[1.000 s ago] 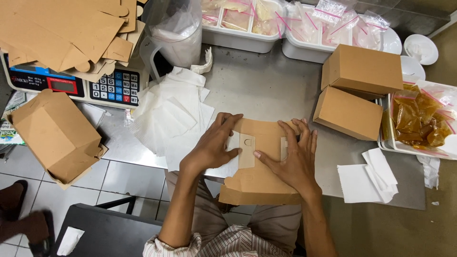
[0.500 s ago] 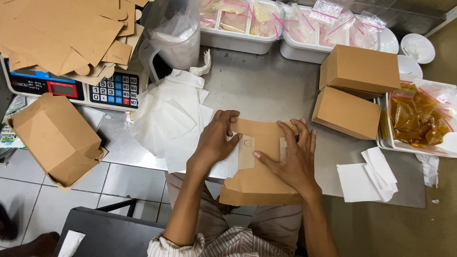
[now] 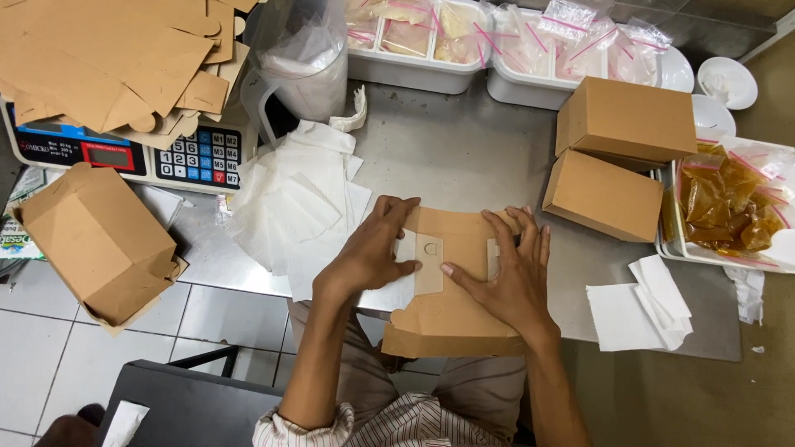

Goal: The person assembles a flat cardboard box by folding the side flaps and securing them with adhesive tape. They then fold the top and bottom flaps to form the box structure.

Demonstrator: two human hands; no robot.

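Nearest the camera, the person's lap and striped shirt fill the bottom edge, and the near end of a flat brown cardboard box (image 3: pixel 451 310) hangs over the rim of the steel counter (image 3: pixel 464 157). Both hands press down on this one box. The left hand (image 3: pixel 374 252) lies open and flat on its left part, fingers spread toward a small tab in the middle. The right hand (image 3: pixel 512 269) lies open and flat on its right part, with the forefinger reaching toward the same tab. Neither hand grips anything; they rest apart, palms down, and they hide much of the box's top fold.

To the left, a loose pile of white paper sheets (image 3: pixel 302 207) spreads across the counter, too overlapped to count. To the right sits a smaller stack of folded white paper (image 3: pixel 642 302).

Left of the counter's edge, one finished brown box (image 3: pixel 95 240) lies tilted. On the right, two closed brown boxes (image 3: pixel 621 153) stand stacked, the upper one partly covering the lower.

Further left is one scale with a keypad (image 3: pixel 199 153), its platform buried under a heap of flat cardboard blanks (image 3: pixel 108 54), which cannot be counted. Beside it stands a jug wrapped in clear plastic (image 3: pixel 302 62).

At the far edge, two white tubs (image 3: pixel 513 83) hold sealed bags, cut off by the frame. On the right, a tray of bags with brown sauce (image 3: pixel 729 203) is partly cut off, and two small white bowls (image 3: pixel 725 83) lie beyond it.
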